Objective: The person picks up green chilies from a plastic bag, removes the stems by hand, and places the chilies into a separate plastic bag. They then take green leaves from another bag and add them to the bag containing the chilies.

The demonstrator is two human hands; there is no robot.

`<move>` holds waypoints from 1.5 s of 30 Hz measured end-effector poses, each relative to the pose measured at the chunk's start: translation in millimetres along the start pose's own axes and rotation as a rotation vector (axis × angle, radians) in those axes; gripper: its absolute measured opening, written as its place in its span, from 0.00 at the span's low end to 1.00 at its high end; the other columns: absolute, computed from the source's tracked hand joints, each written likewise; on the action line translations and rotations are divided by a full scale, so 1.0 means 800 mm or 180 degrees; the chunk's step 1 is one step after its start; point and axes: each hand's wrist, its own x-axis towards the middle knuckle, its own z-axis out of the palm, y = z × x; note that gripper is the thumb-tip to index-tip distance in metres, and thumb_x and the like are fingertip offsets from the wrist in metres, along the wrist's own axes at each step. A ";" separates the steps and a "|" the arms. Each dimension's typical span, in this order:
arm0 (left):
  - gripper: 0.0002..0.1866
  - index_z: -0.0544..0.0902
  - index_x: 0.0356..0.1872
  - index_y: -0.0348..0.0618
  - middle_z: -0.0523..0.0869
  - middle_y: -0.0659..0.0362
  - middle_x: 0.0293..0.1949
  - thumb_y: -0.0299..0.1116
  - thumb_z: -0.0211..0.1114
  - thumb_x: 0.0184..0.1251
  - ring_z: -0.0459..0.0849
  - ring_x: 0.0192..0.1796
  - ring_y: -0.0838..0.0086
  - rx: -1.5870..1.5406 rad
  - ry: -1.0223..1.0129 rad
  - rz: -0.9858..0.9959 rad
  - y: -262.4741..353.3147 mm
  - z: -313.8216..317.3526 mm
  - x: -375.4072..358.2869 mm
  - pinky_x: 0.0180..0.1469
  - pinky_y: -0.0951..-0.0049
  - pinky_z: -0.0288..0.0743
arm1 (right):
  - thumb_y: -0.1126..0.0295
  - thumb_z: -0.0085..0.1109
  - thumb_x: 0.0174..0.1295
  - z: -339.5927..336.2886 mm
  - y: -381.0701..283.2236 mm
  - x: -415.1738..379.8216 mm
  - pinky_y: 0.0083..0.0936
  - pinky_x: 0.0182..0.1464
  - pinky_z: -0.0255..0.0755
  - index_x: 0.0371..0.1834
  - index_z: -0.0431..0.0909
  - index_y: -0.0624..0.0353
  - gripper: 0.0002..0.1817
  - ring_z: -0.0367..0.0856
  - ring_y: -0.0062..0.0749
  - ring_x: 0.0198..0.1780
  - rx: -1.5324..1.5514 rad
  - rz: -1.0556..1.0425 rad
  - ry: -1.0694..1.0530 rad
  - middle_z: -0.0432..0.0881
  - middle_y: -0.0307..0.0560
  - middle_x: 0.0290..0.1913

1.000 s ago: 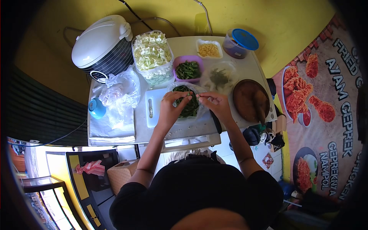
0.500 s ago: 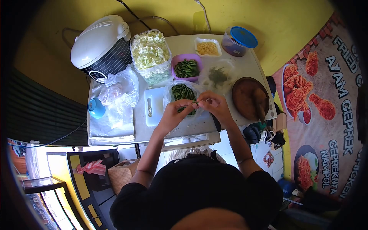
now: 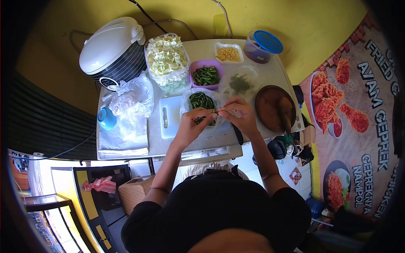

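My left hand (image 3: 193, 126) and my right hand (image 3: 241, 117) meet fingertip to fingertip above the table's front part. Between them they pinch a small green chili (image 3: 214, 111), partly covered by the fingers. Just behind and under the hands, green chilies (image 3: 201, 101) fill a bowl lined with a clear plastic bag. A white cutting board (image 3: 171, 128) lies left of that bowl. Behind it stands a purple container (image 3: 217, 64) of green chilies. The black handle of a knife (image 3: 238, 135) shows below my right hand.
A rice cooker (image 3: 107, 46), a tub of chopped cabbage (image 3: 165, 57), a blue cup (image 3: 106, 118) and plastic bags (image 3: 135, 126) occupy the left. To the right are a stone mortar (image 3: 270, 107) with pestle, a blue-lidded container (image 3: 258, 50) and a tray of yellow pieces (image 3: 229, 53).
The fingers of my right hand have shifted slightly around the small chili. Otherwise both hands stay in nearly the same place.
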 end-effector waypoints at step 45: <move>0.10 0.86 0.42 0.38 0.87 0.51 0.30 0.30 0.67 0.62 0.87 0.33 0.73 0.0893 0.0860 0.0016 -0.012 0.018 0.024 0.38 0.74 0.81 | 0.75 0.71 0.48 -0.028 -0.012 0.014 0.28 0.46 0.69 0.23 0.77 0.61 0.09 0.78 0.35 0.40 -0.1379 -0.0578 0.0852 0.77 0.44 0.38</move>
